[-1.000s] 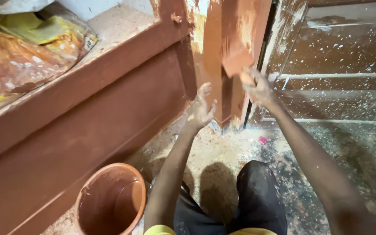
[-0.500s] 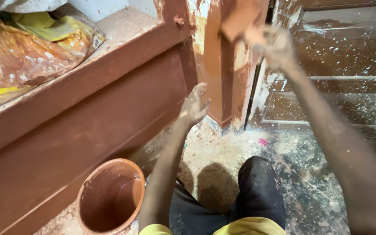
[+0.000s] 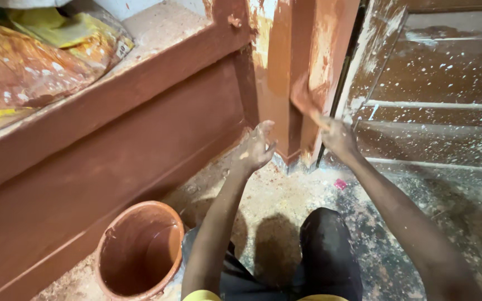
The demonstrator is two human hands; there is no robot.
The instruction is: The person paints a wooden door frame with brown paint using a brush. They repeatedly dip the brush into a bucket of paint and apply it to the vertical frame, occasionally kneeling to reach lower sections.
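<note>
Down from the post's top comes my right hand (image 3: 338, 136), clenched on the paintbrush (image 3: 306, 100), bristles up-left against the wooden post (image 3: 285, 83). Nearer its base, my left hand (image 3: 256, 147) hovers unclenched, holding nothing.

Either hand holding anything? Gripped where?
Right hand grips a paint-soaked brush by its handle end, bristles against the post. Left hand holds nothing, open beside the post.
</note>
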